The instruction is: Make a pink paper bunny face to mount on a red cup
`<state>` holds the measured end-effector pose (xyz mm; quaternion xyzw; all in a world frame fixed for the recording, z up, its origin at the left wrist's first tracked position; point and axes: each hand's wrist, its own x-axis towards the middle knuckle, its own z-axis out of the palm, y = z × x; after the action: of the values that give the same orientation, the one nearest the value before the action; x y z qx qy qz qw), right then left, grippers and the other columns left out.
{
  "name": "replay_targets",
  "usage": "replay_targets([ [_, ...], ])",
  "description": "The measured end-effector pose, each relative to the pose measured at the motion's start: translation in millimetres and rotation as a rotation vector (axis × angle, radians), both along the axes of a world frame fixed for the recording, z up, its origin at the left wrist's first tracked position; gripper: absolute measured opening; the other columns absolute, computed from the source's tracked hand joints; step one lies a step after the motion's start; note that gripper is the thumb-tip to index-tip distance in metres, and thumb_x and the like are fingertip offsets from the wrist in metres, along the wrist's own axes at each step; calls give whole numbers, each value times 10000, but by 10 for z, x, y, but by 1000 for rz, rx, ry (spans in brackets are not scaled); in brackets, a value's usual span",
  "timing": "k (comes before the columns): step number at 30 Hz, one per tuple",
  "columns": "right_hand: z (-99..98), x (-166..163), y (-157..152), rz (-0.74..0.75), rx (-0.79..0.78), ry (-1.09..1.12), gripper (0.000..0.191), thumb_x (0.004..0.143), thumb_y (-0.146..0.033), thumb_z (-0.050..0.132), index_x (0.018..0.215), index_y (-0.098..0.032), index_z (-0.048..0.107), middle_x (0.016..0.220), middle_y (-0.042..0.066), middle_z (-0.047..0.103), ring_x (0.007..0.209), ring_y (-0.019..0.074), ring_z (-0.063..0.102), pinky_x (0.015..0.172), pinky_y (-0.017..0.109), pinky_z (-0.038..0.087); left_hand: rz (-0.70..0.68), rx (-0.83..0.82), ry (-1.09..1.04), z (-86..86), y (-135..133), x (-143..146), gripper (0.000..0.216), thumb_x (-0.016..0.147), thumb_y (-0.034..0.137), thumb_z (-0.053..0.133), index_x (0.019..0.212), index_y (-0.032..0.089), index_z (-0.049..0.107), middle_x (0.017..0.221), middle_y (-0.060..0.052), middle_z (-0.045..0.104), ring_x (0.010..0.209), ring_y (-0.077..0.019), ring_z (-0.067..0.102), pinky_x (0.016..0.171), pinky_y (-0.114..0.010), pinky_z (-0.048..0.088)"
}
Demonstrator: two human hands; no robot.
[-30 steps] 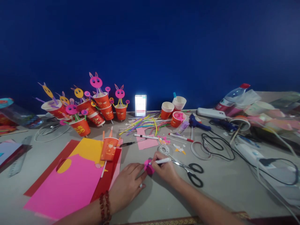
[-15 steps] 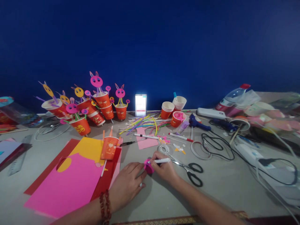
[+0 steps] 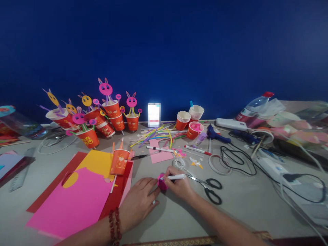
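Observation:
A small pink paper circle [image 3: 162,183] with dark marks lies on the table between my hands. My right hand [image 3: 178,184] pinches a white marker [image 3: 177,176], its tip on the circle. With its fingertips, my left hand [image 3: 139,196] holds the circle's left edge down against the table. A small white piece [image 3: 154,202], maybe the marker's cap, pokes out beneath that hand; how it is held is hidden. Just right of my right hand lie black-handled scissors [image 3: 208,186], partly opened. A white tape roll [image 3: 178,163] sits behind it.
Red paper cups with rabbit faces [image 3: 105,89] stand back left. Pink card [image 3: 74,201] and a tipped red cup [image 3: 120,162] lie left. Coloured pipe cleaners [image 3: 153,135] spread behind my hands. A blue glue gun [image 3: 217,134], cables and a power strip [image 3: 274,164] fill the right.
The marker's tip has shifted slightly left and up on the pink paper circle, my right hand moving with it. My left hand stays in place.

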<state>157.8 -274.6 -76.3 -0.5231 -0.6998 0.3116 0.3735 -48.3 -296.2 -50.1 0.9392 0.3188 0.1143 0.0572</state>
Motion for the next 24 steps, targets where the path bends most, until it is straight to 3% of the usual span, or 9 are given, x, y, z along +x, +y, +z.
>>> replay_targets([
  [24,-29,5,-2,-27,6,21,138,788,-204,533,655,-213,502,564,-52,490,522,119,424,517,240,313,-3,-35,8,19,-4,-7,422,861,227,671,1254,163,532,1282,-98,567,1163,-267,517,1019,-429,455],
])
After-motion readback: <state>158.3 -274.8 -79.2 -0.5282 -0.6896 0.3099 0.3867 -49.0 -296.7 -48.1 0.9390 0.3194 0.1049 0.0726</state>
